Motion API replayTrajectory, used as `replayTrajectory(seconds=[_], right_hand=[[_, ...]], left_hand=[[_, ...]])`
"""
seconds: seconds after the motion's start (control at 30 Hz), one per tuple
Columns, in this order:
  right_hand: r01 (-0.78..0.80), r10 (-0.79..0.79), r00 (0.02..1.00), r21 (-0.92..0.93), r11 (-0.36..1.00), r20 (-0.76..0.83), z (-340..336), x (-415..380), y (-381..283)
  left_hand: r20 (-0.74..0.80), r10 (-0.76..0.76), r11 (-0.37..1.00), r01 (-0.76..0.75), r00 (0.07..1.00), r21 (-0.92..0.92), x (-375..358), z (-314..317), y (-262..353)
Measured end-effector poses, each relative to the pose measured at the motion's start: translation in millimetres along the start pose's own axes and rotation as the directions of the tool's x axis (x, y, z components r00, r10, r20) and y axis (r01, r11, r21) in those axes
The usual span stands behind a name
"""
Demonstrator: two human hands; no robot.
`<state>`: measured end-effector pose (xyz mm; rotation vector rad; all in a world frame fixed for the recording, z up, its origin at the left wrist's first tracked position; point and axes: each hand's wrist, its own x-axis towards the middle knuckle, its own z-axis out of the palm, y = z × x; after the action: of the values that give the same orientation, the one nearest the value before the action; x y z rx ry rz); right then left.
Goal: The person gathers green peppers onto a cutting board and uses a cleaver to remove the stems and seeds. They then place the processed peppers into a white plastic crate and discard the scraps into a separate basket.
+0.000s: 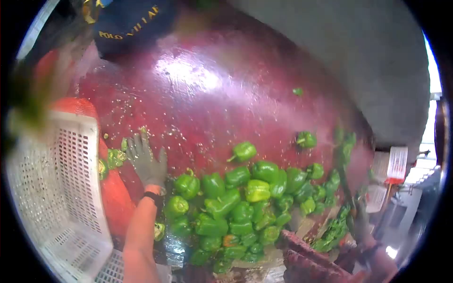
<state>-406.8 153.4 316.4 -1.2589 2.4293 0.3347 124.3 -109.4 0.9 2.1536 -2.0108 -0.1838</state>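
My left hand (147, 159), in a grey glove with a dark band at the wrist, lies palm down with fingers spread on the wet red tabletop (212, 113). Just left of its fingers are some cut or damaged green pepper pieces (114, 158). To its right spreads a heap of green bell peppers (241, 211); one with a curled stem (187, 185) is closest to the glove. A paler green pepper (257, 190) shows on top of the heap. I cannot make out my right hand among the blurred shapes at lower right.
A white perforated crate (100, 155) stands at the left, with orange-red material (115, 200) beside it. Across the table is a person in a dark lettered garment (130, 35). A rough reddish bar (314, 257) crosses the lower right. Single peppers (306, 139) lie apart.
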Motion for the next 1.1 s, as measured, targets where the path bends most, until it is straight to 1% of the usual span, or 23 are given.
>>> replayTrajectory(seconds=[0.03,0.07,0.1,0.13,0.2,0.23,0.27,0.3,0.33,0.4,0.5,0.53,0.63,0.7,0.73,0.77,0.83,0.87,0.9,0.97,1.0,1.03,1.1], right_hand=[[0.142,-0.142,0.988,-0.013,0.99,-0.056,-10,31,-25],[0.272,-0.272,0.956,-0.015,0.962,-0.109,-13,80,-67],[0.399,-0.399,0.903,-0.032,0.916,-0.161,-17,129,-109],[0.514,-0.515,0.831,-0.063,0.855,-0.208,-20,178,-151],[0.694,-0.675,0.651,-0.087,0.715,-0.347,-24,262,-229],[0.742,-0.737,0.559,-0.168,0.649,-0.38,-38,286,-287],[0.766,-0.775,0.502,-0.219,0.605,-0.384,-31,318,-288],[0.733,-0.667,0.639,0.038,0.68,-0.384,-48,320,-353],[0.646,-0.539,0.756,0.293,0.705,-0.372,-66,321,-417],[0.721,-0.597,0.646,0.125,0.681,-0.476,-66,376,-461],[0.532,-0.519,0.753,-0.09,0.842,-0.404,-82,390,-518],[0.491,-0.478,0.774,-0.083,0.867,-0.415,-80,399,-529],[0.46,-0.491,0.82,-0.172,0.871,-0.294,-74,435,-544],[0.516,-0.539,0.822,-0.161,0.841,-0.184,-69,459,-536],[0.589,-0.602,0.789,-0.123,0.799,-0.127,-73,459,-528],[0.679,-0.682,0.729,-0.064,0.731,-0.06,-82,459,-514],[0.834,-0.841,0.539,0.108,0.541,0.053,-102,440,-467],[0.857,-0.869,0.493,0.151,0.493,0.039,-106,424,-433],[0.866,-0.879,0.476,0.17,0.469,-0.001,-106,404,-395],[0.878,-0.863,0.479,0.102,0.468,-0.163,-92,363,-327],[0.849,-0.836,0.527,0.045,0.527,-0.15,-98,328,-325],[0.764,-0.761,0.629,-0.055,0.643,-0.158,-100,300,-342],[0.774,-0.798,0.521,-0.227,0.591,-0.302,-78,330,-355]], left_hand=[[0.014,-0.007,1.0,0.008,1.0,-0.014,0,-2,1],[0.013,-0.019,0.999,0.02,1.0,-0.026,0,-1,1],[0.017,-0.022,0.999,0.022,1.0,-0.033,2,-2,0],[0.024,-0.023,0.999,0.024,0.999,-0.039,3,-4,0],[0.038,-0.03,0.997,0.033,0.999,-0.065,3,-8,2],[0.043,-0.03,0.998,0.033,0.999,-0.062,4,-9,2],[0.049,-0.03,0.998,0.033,0.998,-0.062,4,-10,2],[0.054,-0.03,0.997,0.034,0.998,-0.063,4,-11,3],[0.046,-0.027,0.997,0.031,0.999,-0.074,5,-10,1],[0.052,-0.046,0.995,0.05,0.998,-0.084,5,-12,1],[0.074,-0.048,0.992,0.056,0.996,-0.11,8,-17,0],[0.089,-0.052,0.991,0.062,0.995,-0.116,8,-17,0],[0.114,-0.062,0.99,0.076,0.992,-0.118,9,-16,0],[0.116,-0.056,0.989,0.071,0.992,-0.128,7,-14,-1],[0.137,-0.058,0.987,0.077,0.989,-0.143,8,-16,0],[0.119,-0.049,0.99,0.064,0.992,-0.129,7,-18,-3],[0.086,-0.034,0.991,0.045,0.996,-0.129,8,-15,1],[0.089,-0.038,0.992,0.048,0.995,-0.12,8,-14,0],[0.106,-0.046,0.991,0.059,0.993,-0.124,8,-15,0],[0.133,-0.056,0.989,0.073,0.989,-0.129,10,-20,2],[0.152,-0.066,0.989,0.085,0.986,-0.122,10,-20,2],[0.142,-0.065,0.989,0.083,0.988,-0.125,12,-21,2],[0.139,-0.057,0.989,0.075,0.989,-0.125,10,-19,3]])
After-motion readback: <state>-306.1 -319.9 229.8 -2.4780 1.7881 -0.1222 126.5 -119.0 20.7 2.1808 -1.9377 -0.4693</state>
